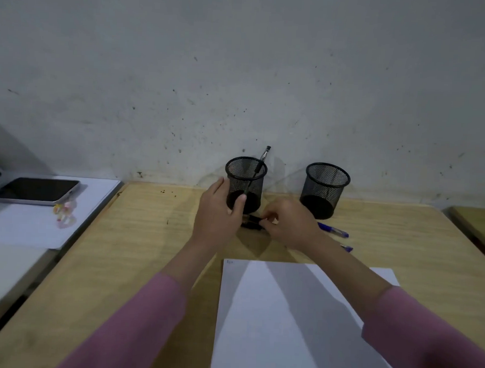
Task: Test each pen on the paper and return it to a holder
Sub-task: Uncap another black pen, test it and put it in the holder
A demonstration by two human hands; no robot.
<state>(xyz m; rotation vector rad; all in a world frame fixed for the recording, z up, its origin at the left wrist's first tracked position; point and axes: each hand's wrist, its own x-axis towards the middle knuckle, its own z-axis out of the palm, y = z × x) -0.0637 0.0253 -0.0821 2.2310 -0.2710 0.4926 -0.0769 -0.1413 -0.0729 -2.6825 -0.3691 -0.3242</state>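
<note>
Two black mesh holders stand by the wall. The left holder (pixel 245 181) has one black pen (pixel 257 167) leaning in it; the right holder (pixel 325 187) looks empty. My left hand (pixel 220 210) curls round the left holder's near side, thumb on its front. My right hand (pixel 289 222) pinches a black pen (pixel 252 219) lying on the desk just in front of that holder; a second dark pen (pixel 250 226) lies beside it. Two blue pens (pixel 333 230) (pixel 347 248) lie right of my right wrist. White paper (pixel 280 319) lies near me.
The wooden desk (pixel 138 249) meets a grey wall at the back. Left of it, a white surface (pixel 25 224) carries a dark tablet (pixel 34 190) and a small clear trinket (pixel 65 213). Another wooden edge (pixel 478 224) shows at far right.
</note>
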